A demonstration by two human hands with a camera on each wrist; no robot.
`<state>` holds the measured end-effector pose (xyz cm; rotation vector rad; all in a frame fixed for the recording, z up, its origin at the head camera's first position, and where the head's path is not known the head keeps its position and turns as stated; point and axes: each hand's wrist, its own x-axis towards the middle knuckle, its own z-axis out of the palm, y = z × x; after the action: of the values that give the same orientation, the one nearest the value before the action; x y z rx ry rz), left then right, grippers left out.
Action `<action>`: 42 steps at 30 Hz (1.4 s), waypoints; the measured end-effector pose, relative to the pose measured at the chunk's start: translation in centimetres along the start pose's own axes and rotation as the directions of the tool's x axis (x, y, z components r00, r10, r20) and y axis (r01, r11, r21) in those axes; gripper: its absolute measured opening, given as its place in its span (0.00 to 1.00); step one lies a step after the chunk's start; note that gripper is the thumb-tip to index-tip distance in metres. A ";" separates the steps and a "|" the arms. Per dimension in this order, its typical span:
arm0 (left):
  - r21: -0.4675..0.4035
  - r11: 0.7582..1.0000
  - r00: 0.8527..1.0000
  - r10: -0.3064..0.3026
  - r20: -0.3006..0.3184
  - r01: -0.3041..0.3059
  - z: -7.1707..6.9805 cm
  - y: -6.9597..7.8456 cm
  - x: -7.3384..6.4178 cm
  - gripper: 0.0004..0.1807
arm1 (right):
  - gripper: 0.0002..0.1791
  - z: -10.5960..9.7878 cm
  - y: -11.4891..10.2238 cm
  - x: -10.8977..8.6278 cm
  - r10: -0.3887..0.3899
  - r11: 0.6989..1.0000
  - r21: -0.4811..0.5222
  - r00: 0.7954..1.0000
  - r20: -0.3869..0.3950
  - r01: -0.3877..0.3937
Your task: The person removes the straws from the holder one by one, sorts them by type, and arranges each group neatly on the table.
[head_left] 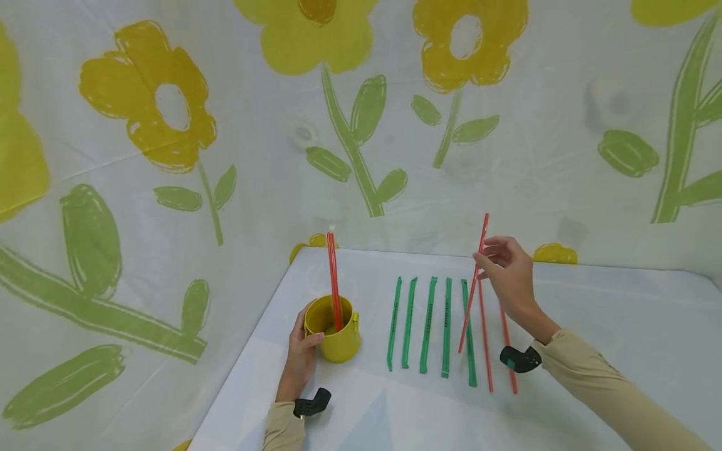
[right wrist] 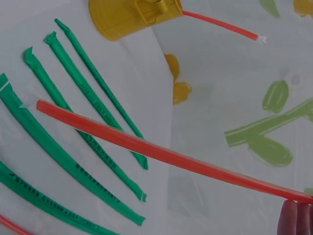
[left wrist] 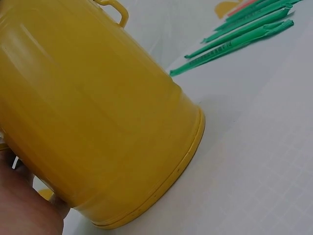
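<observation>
A yellow metal cup [head_left: 341, 347] with a small handle stands on the table at the left, and my left hand [head_left: 303, 351] grips its left side, thumb near the rim. Red straws [head_left: 333, 263] in clear wrappers stand upright inside the cup. Over the right part of the table my right hand [head_left: 510, 279] pinches another red straw [head_left: 469, 307] near its upper part. That straw slants down to the left in the head view, and its clear wrapper end shows in the right wrist view. In the left wrist view the cup [left wrist: 93, 107] hides most of the left hand's fingers.
Several green paper-wrapped straws [head_left: 427, 326] lie in a row between the cup and the right hand. Two red straws [head_left: 486, 341] lie to their right, one partly behind the right wrist. A flower-printed curtain [head_left: 429, 200] hangs behind the white table [head_left: 637, 326].
</observation>
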<state>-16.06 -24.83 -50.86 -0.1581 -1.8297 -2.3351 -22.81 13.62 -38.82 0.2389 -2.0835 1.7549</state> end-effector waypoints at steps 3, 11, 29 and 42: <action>-0.002 1.000 1.000 -0.001 0.005 0.001 -0.1 0.0 0.1 0.36 | 0.19 -0.4 0.4 0.1 0.020 0.999 -0.027 1.000 0.007 -0.019; -0.010 1.000 1.000 0.000 0.005 0.000 -0.2 0.2 0.3 0.36 | 0.22 -1.3 1.0 0.3 0.074 0.990 -0.123 0.995 0.064 -0.066; -0.035 0.999 1.000 0.021 0.005 -0.021 -0.1 -0.1 0.9 0.35 | 0.25 -4.1 2.2 0.6 0.187 0.958 -0.255 0.958 0.218 -0.129; -0.044 0.999 0.999 0.024 0.038 -0.023 -0.5 -0.1 0.1 0.35 | 0.27 -5.7 4.3 0.1 0.259 0.913 -0.376 0.938 0.232 -0.159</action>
<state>-16.21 -25.24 -51.06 -0.2312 -1.7846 -2.3736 -23.44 19.97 -41.92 0.1650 -2.6735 1.4872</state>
